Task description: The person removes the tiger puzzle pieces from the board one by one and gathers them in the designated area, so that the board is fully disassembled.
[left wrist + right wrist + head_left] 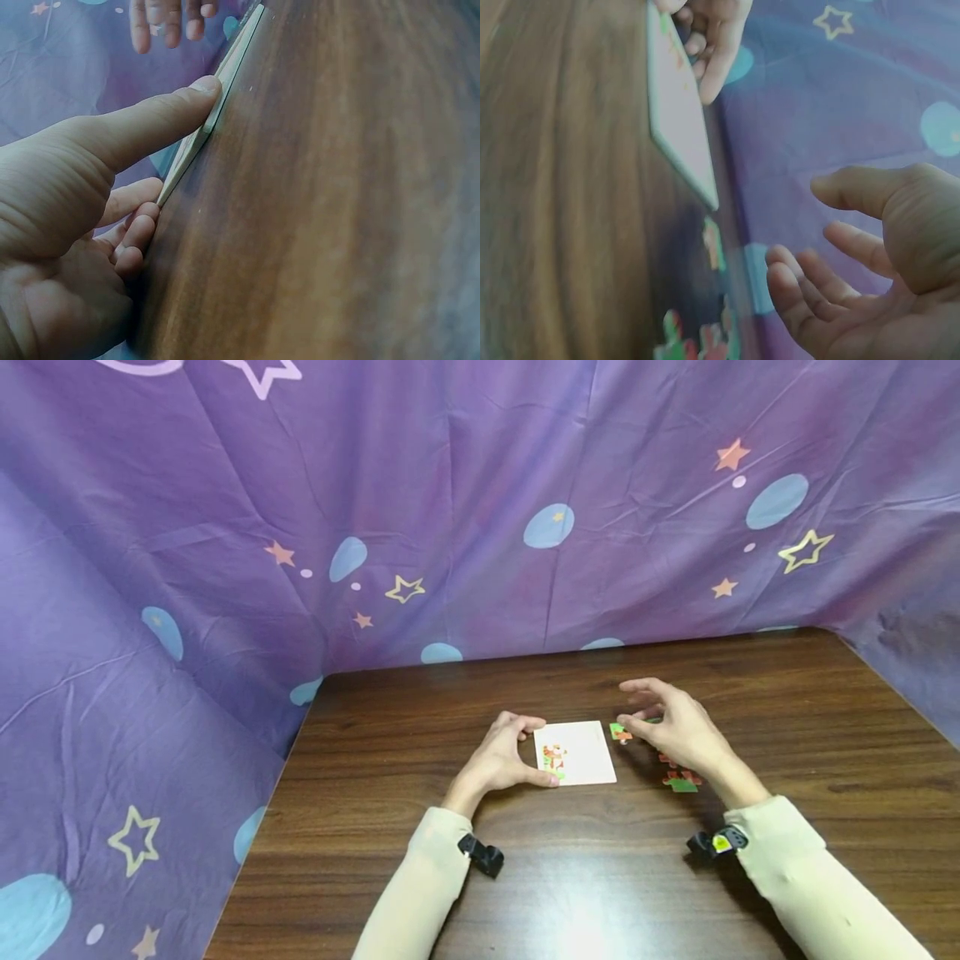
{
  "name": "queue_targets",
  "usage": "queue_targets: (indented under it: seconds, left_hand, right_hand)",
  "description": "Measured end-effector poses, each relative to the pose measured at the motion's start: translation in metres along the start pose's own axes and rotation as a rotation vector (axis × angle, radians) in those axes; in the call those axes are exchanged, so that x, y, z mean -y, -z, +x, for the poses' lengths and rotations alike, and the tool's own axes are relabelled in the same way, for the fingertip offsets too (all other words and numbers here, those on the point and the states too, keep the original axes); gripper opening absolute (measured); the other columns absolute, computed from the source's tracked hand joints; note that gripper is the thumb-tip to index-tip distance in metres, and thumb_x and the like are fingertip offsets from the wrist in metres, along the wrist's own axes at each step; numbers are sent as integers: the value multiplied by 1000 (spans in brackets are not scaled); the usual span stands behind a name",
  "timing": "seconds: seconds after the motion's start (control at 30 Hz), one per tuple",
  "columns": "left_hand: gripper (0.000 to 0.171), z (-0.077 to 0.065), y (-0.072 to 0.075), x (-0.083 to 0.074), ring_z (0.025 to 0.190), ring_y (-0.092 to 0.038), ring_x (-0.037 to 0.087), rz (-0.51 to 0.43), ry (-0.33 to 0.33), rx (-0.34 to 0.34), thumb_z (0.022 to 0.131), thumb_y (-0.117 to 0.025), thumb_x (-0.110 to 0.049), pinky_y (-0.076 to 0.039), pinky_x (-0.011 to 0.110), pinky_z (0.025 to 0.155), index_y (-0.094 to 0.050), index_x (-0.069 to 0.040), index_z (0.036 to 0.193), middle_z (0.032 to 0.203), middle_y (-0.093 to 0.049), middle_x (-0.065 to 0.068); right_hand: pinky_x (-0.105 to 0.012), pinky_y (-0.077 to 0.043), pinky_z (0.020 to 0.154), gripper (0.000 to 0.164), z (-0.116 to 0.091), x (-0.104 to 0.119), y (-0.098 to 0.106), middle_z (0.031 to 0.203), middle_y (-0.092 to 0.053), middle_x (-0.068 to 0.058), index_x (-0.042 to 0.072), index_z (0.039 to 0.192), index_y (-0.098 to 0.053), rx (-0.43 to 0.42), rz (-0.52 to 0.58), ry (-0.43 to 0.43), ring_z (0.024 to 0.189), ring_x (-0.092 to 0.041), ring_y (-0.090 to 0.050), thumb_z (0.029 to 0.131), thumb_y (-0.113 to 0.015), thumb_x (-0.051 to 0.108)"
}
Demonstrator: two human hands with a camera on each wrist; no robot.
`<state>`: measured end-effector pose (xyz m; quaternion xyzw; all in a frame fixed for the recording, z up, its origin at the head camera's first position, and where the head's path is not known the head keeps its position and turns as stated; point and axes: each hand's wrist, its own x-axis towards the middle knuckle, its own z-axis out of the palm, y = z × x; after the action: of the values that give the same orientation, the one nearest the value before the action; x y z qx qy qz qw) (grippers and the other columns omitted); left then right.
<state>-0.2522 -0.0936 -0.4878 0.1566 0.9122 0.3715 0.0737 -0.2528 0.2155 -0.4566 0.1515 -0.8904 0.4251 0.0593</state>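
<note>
A square white puzzle board (pixel 587 752) lies on the table, with a few joined red and green puzzle pieces (pixel 553 760) at its left side. My left hand (pixel 501 760) holds the board by its left corners, thumb on the near edge and fingers at the far one. In the left wrist view the thumb (pixel 169 120) presses on the board's rim. My right hand (pixel 678 727) hovers right of the board, its fingers parted and nothing between them. Close by its thumb is a loose green and orange puzzle piece (pixel 620 732).
More loose puzzle pieces (pixel 681 781) lie under and beside the right hand, partly hidden by it. The dark wooden table (pixel 390 827) ends at a purple patterned curtain (pixel 465 527) behind and on the left. Each wrist wears a black strap.
</note>
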Motion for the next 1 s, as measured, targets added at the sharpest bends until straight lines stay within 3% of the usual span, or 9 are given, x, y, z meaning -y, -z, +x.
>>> queue_targets:
  seconds: [0.23,0.53,0.7,1.0]
  left_hand:
    - [97,-1,0,1,129,-57,18,-9,3,2,69,-110,-36,-52,34,108,-65,-23,154,139,-56,1]
    - [98,-1,1,-1,130,-57,19,-3,3,13,71,-109,-39,-53,36,108,-63,-22,156,140,-55,1]
    - [99,0,1,-2,130,-56,18,-6,5,19,71,-108,-39,-52,36,108,-62,-23,157,140,-55,1]
    - [98,-1,1,1,130,-57,19,-10,-9,8,71,-109,-39,-52,33,109,-63,-21,156,141,-56,2]
  right_hand:
    - [-27,-61,75,44,6,21,-16,111,-77,-16,1,143,-67,76,164,15,88,-21,-76,103,-80,10]
    - [-26,-61,74,39,15,32,-51,107,-78,-14,-5,135,-71,146,197,35,88,-21,-75,99,-83,5]
    - [-26,-61,76,39,14,26,-63,105,-78,-11,-5,131,-73,201,173,25,88,-20,-74,96,-85,4]
    - [-26,-57,79,35,12,16,-75,96,-75,-4,2,120,-79,227,47,32,87,-15,-69,88,-92,10]
